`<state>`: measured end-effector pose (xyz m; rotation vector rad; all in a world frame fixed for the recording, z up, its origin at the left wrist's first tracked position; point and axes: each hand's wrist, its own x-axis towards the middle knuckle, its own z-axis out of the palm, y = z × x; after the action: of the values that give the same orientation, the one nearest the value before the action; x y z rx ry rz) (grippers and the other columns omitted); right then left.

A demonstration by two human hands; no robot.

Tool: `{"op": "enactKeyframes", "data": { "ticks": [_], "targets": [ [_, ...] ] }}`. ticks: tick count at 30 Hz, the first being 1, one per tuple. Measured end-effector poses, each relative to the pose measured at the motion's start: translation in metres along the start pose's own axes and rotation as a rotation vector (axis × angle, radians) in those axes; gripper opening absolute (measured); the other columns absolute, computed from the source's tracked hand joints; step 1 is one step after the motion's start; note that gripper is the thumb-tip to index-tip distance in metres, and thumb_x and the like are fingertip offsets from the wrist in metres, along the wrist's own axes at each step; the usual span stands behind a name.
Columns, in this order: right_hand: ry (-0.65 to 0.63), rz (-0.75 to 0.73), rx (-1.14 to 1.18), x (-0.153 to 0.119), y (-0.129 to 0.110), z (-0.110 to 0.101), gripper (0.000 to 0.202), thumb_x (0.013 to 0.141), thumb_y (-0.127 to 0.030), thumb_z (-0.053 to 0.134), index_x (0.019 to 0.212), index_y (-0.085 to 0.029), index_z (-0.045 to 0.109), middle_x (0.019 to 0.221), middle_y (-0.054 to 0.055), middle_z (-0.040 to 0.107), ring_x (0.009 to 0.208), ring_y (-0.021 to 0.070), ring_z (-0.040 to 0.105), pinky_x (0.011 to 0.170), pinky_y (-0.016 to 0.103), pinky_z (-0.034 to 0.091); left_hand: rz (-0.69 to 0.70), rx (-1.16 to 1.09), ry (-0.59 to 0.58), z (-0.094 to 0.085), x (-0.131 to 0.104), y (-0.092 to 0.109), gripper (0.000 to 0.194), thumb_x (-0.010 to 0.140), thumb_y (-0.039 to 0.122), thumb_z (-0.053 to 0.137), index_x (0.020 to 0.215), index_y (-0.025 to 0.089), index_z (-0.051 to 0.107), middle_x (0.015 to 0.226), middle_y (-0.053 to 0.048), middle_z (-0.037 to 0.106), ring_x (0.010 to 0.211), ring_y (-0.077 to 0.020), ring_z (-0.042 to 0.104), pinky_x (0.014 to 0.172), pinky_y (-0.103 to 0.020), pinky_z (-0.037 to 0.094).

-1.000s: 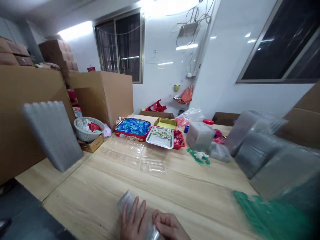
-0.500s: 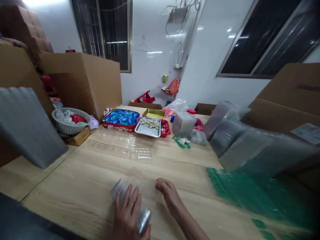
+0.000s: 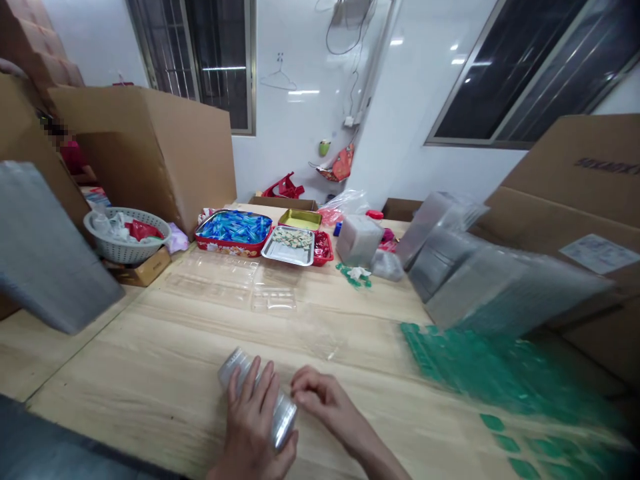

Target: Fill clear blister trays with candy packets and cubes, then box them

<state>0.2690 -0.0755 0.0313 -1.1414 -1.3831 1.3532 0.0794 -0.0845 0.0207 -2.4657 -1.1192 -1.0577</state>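
A stack of clear plastic trays [image 3: 284, 417] lies slantwise near the front of the wooden table. My left hand [image 3: 255, 413] is wrapped over the stack, its fingers across the top and thumb at the near side. Just right of the stack, my right hand [image 3: 320, 397] has its fingers curled together, fingertips near the stack's edge; what they pinch, if anything, is too small to make out. Beyond my hands, one thin clear tray [image 3: 323, 340] lies on the wood, and more clear trays [image 3: 274, 298] lie flat farther back.
At the back are a red-rimmed tin of blue packets [image 3: 235, 228], a metal tray [image 3: 289, 247] and a red basket [image 3: 323, 249]. Plastic stacks [image 3: 510, 293] and green pieces [image 3: 480, 373] lie right. A white basket [image 3: 127, 248] and cardboard boxes [image 3: 193, 153] stand left.
My right hand has moved left to the stack's edge. A thin clear tray now lies beyond my hands, where there was a blur. The view has shifted slightly.
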Motion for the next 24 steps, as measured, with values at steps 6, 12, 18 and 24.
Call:
{"op": "enactKeyframes", "data": {
  "ticks": [6,12,18,24],
  "targets": [
    [-0.061,0.150,0.452,-0.008,-0.004,0.037,0.026,0.064,-0.037,0.077,0.060,-0.015,0.065,0.069,0.000,0.052,0.069,0.0135,0.046,0.068,0.027,0.033,0.035,0.045,-0.127,-0.015,-0.005,-0.003,0.060,0.071,0.032,0.057,0.124,0.005,0.048,0.132,-0.019,0.052,0.132,-0.0368,0.034,0.108,-0.057,0.018],
    [-0.096,0.195,0.551,-0.006,-0.004,0.042,0.027,0.061,-0.036,0.078,0.055,-0.015,0.063,0.070,0.001,0.053,0.071,0.0150,0.046,0.071,0.029,0.033,0.043,-0.012,-0.170,-0.022,-0.009,-0.008,0.063,0.071,0.032,0.057,0.126,0.004,0.046,0.134,-0.020,0.050,0.133,-0.0371,0.031,0.107,-0.058,0.020],
    [0.025,0.157,0.519,-0.010,-0.005,0.054,0.028,0.065,-0.038,0.074,0.057,-0.016,0.059,0.069,0.001,0.050,0.070,0.0148,0.043,0.070,0.028,0.033,0.009,-0.072,-0.116,-0.022,-0.008,-0.008,0.060,0.068,0.029,0.057,0.124,0.007,0.049,0.130,-0.018,0.055,0.131,-0.0353,0.036,0.108,-0.056,0.022],
    [0.153,0.107,0.432,-0.011,0.000,0.060,0.035,0.066,-0.041,0.072,0.053,-0.017,0.050,0.065,-0.001,0.045,0.066,0.0133,0.040,0.066,0.026,0.032,0.042,-0.080,-0.115,-0.023,-0.007,-0.009,0.062,0.069,0.029,0.058,0.125,0.005,0.048,0.132,-0.019,0.053,0.132,-0.0361,0.035,0.108,-0.057,0.021]
  ]
}}
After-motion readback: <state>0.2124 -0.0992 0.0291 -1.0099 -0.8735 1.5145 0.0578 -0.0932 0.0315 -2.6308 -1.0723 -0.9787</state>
